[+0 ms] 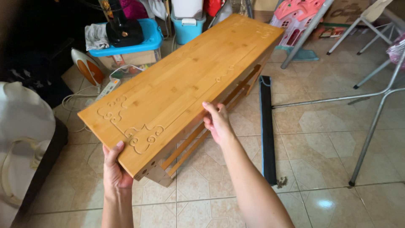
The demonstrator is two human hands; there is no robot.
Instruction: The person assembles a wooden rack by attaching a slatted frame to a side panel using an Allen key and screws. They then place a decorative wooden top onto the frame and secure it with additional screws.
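Above the tiled floor [320,139], the left hand [113,169] clasps the bamboo rack [181,84] at its near end; the right hand [217,122] grips its long edge, steadying it.

One camera, worn on my head

The only view comes from my head and tilts down and forward over my own forearms. It sits close: my left hand [113,169] and right hand [217,122] fill the lower middle, with the wooden rack [181,84] running away from me toward the top. Beyond it the tiled floor [320,139] and clutter against the far wall show. No second view shares the scene.
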